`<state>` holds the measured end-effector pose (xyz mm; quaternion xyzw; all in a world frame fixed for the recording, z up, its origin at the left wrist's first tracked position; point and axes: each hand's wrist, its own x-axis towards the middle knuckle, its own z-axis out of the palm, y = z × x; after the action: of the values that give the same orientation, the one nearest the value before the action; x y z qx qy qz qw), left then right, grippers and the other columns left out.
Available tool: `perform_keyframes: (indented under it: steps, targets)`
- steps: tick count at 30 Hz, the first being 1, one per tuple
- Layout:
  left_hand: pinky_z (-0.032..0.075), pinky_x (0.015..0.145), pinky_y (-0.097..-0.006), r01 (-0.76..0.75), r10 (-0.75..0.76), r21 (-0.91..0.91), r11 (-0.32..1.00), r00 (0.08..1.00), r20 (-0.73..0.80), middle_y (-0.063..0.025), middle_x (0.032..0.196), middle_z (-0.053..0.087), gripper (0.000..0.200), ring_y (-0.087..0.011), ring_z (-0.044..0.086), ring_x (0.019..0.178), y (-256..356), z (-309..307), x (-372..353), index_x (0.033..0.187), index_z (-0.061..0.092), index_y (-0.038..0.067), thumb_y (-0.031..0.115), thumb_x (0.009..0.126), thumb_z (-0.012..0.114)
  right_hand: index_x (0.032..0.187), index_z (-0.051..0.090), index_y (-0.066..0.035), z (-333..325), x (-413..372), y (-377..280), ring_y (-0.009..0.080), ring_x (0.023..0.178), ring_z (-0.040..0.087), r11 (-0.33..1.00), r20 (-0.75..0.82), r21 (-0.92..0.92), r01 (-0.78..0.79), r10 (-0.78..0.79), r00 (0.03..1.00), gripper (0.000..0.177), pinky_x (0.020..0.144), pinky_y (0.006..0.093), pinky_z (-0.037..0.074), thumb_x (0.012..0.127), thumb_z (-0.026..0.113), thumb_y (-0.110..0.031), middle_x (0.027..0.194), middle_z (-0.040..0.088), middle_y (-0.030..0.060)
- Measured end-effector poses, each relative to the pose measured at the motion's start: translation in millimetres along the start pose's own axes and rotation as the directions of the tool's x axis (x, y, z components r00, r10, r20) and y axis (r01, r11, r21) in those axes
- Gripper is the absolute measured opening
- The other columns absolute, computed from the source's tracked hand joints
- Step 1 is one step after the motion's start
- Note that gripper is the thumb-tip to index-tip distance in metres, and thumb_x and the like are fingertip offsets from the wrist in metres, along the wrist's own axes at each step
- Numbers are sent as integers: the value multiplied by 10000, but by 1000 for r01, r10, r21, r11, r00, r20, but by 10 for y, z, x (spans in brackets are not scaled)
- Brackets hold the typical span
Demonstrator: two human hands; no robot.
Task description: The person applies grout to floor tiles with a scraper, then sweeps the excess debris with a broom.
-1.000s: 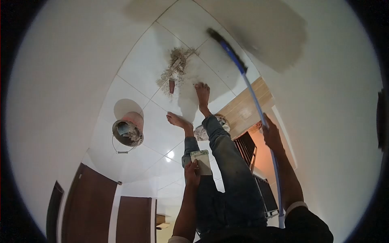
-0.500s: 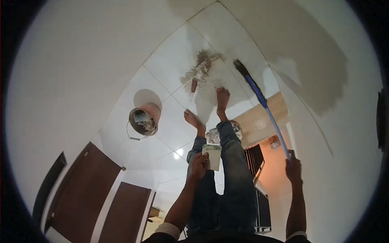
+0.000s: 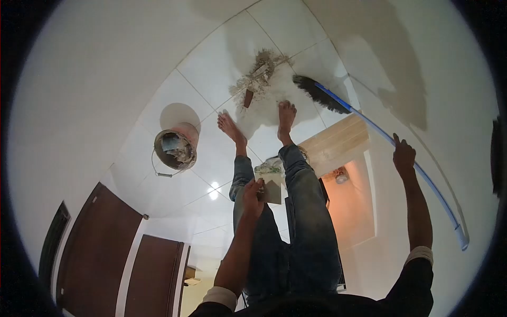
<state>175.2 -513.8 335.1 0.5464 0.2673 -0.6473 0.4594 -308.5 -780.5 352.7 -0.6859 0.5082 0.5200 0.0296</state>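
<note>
My left hand [image 3: 253, 197] grips a flat, pale square piece [image 3: 271, 189] by its left edge, with the thumb on its face; the piece looks like a tile or board. To the right, my right hand [image 3: 404, 154] is beside the blue handle of a broom [image 3: 369, 122], its fingers apart and stretched. The handle passes behind that hand, so any contact is hard to see. Its dark bristles [image 3: 319, 95] rest on the floor, and the upper end lies close to the wall. A heap of grey debris [image 3: 259, 74] with a brown chunk [image 3: 248, 98] lies ahead of my feet.
A bucket [image 3: 182, 150] with rubble and a bluish item inside stands on the white tiled floor [image 3: 203, 87] at the left. Brown doors [image 3: 103, 245] are at the lower left. Behind my legs lies a whitish bag-like item [image 3: 269, 166], near a wooden-looking step [image 3: 338, 136].
The broom has tilted over to the right, toward the wall, and its bristles have turned. My right hand has moved up and right, its fingers now spread. My left foot has shifted forward.
</note>
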Motion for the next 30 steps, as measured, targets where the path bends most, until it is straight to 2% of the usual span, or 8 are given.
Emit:
perform_keyframes:
  steps: [5,9,12,16,23,25,29,30]
  targets:
    - [521,892,-372,46,-46,4,999,999,19,-54,1029,646,246,-193,635,947,236,-518,256,1145,592,28,199,969,602,1476,432,-208,-606,-353,-220,268,1172,558,993,3,-91,-76,77,997,710,933,486,432,828,715,-147,1267,556,127]
    - [502,854,-323,-55,56,127,990,998,-3,-21,993,640,240,-149,619,922,718,-597,484,1132,603,22,205,977,607,1403,496,-123,-948,-503,-913,281,1112,582,917,-444,366,156,25,896,603,969,464,444,844,722,-99,1181,622,120]
    - [473,812,-269,-160,94,377,912,978,188,9,950,638,244,-89,580,898,1147,-604,981,1076,629,12,230,967,645,1373,540,-97,-1652,-453,-2148,207,994,652,220,-188,951,219,-153,970,577,894,356,520,844,769,-127,1114,684,104]
    - [451,754,-272,-428,257,747,508,904,343,-3,876,656,246,-86,546,819,1723,-568,1959,942,680,-5,239,921,703,1525,326,-91,-2084,210,-3929,272,1166,610,-254,-305,946,204,-474,826,836,961,390,519,853,792,-262,1295,594,180]
    - [523,777,-334,-546,557,836,49,710,431,-99,857,720,306,-168,661,817,2904,-682,3536,884,697,15,316,883,745,1127,636,45,-2717,1973,-5557,218,828,689,-220,-314,946,237,-442,840,397,731,385,547,900,684,-279,936,692,121]
    - [524,848,-367,-490,797,871,-23,517,312,-120,949,712,378,-239,676,908,3000,-1091,4114,1011,677,37,389,886,733,1143,642,31,-2567,2636,-5922,230,960,681,249,-784,550,797,-173,596,384,677,394,572,923,659,-283,959,683,131]
    - [439,975,-513,-68,921,943,-327,200,334,-144,1231,578,465,-337,531,1203,2949,-1709,4835,1247,553,53,380,930,651,1274,588,19,-2784,3202,-6271,262,1006,666,291,-718,571,767,-277,639,451,777,362,578,955,610,-299,1129,668,149]
    - [421,964,-557,-53,914,934,-354,191,357,-159,1306,510,466,-347,470,1270,2948,-1787,4931,1291,527,65,341,932,641,1315,553,12,-2811,3225,-6314,263,1029,660,-62,-592,791,609,-333,734,475,779,372,602,958,606,-297,1157,654,144]
